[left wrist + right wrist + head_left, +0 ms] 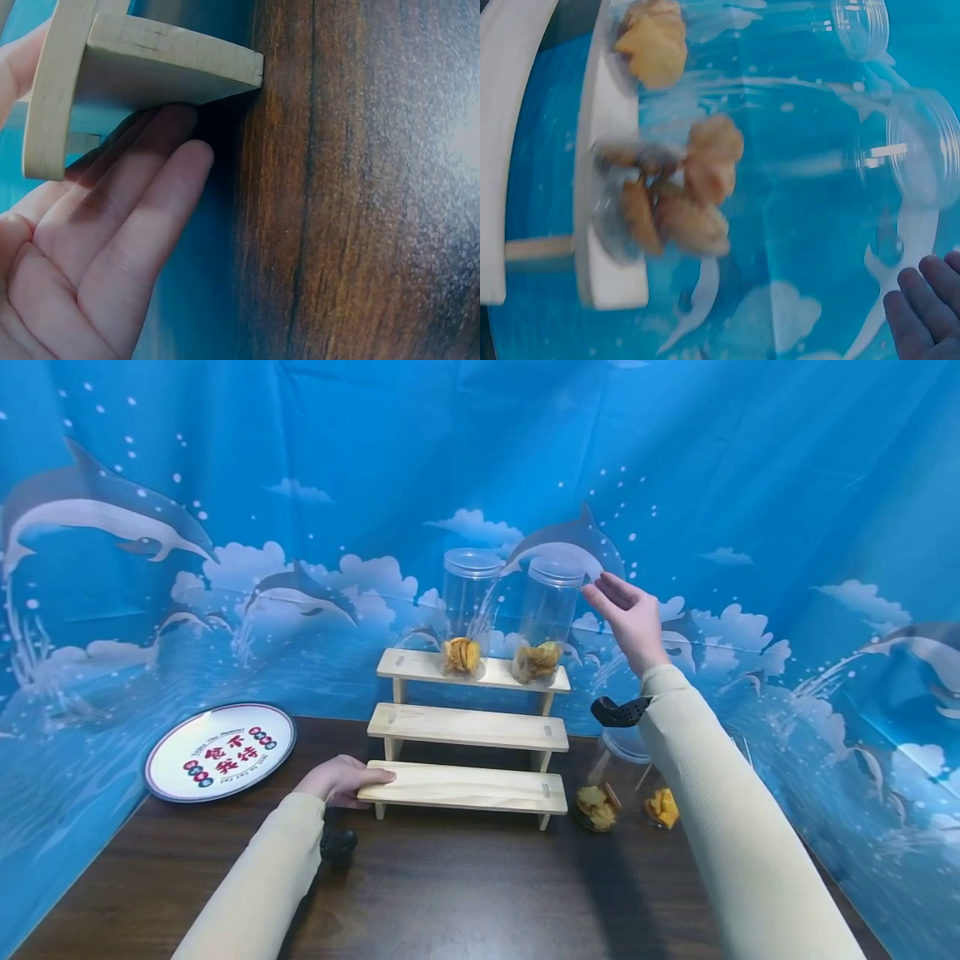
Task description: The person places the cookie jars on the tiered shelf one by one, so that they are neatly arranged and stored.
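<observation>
A three-tier wooden display stand [468,727] stands mid-table. My left hand [341,781] grips the left end of its lowest shelf. The thumb lies on top, and the fingers [124,217] reach beneath the board in the left wrist view. Two clear lidded jars stand on the top tier. The left jar [471,602] has yellow-orange pieces at its bottom; the right jar [551,610] has brownish-yellow pieces. My right hand [630,618] is beside the right jar's lid, holding nothing. In the right wrist view its fingers [911,319] are extended, apart from that jar [795,172].
A white plate [251,727] with a blue rim and red lettering lies at the table's left. Right of the stand are a jar with pale yellow pieces [597,810] and another with orange pieces [662,808], partly hidden by my right sleeve. A blue dolphin curtain [375,460] hangs behind.
</observation>
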`<control>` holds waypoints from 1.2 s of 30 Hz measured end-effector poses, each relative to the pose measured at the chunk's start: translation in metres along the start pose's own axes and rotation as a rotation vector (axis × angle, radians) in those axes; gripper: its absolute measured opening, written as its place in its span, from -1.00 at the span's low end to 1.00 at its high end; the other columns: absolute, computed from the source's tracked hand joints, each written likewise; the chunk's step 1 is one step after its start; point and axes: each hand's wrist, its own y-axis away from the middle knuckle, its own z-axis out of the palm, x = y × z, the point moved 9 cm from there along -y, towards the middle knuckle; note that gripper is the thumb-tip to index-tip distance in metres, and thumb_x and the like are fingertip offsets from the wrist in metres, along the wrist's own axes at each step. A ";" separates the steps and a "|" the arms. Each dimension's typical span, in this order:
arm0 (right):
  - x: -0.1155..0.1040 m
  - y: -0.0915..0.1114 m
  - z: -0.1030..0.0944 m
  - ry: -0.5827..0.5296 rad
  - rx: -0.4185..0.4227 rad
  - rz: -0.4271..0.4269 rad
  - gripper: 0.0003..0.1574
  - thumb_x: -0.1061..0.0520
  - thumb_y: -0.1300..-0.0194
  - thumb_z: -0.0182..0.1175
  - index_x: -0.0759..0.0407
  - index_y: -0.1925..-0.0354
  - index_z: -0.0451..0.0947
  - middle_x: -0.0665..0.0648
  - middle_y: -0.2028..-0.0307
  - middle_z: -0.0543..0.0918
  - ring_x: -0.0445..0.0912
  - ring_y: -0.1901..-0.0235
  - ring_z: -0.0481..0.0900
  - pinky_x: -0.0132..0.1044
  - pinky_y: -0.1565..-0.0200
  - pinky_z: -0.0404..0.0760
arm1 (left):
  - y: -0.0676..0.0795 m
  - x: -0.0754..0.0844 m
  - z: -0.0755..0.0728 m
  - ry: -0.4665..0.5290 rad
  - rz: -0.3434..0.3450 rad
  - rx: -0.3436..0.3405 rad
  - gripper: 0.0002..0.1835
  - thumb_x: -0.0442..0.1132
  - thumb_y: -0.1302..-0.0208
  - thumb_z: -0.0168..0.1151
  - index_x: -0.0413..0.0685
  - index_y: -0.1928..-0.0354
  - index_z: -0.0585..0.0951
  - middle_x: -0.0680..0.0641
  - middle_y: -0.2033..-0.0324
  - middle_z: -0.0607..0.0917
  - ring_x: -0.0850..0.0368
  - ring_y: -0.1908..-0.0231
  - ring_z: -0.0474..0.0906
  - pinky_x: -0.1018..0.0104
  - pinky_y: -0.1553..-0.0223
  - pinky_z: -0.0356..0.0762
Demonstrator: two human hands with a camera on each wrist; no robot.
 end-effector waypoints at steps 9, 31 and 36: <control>0.026 0.030 -0.025 -0.003 -0.069 0.020 -0.22 -0.21 -0.30 0.13 0.11 -0.35 0.28 0.15 -0.28 0.42 -0.02 -0.28 0.36 -0.03 -0.33 0.27 | 0.000 0.000 -0.004 -0.102 0.012 0.000 -0.35 0.00 -0.09 0.36 -0.48 0.05 0.43 -0.21 0.27 0.55 -0.04 0.24 0.55 0.08 0.12 0.64; 0.086 0.097 -0.051 -0.011 -0.297 0.092 -0.24 0.00 -0.35 0.15 0.08 -0.42 0.15 0.23 -0.37 0.25 -0.03 -0.34 0.26 -0.47 -0.14 0.45 | 0.001 0.001 0.000 -0.037 0.004 -0.018 -0.30 -0.03 -0.10 0.34 -0.53 -0.01 0.33 -0.23 0.28 0.50 -0.01 0.27 0.55 0.10 0.14 0.65; 0.096 0.113 -0.052 0.012 -0.327 0.103 -0.23 0.01 -0.36 0.14 0.07 -0.43 0.12 0.19 -0.37 0.25 0.00 -0.35 0.24 -0.46 -0.16 0.42 | 0.002 0.002 0.001 -0.023 0.005 -0.023 -0.30 -0.05 -0.12 0.33 -0.54 -0.03 0.33 -0.23 0.28 0.51 -0.02 0.27 0.56 0.08 0.11 0.64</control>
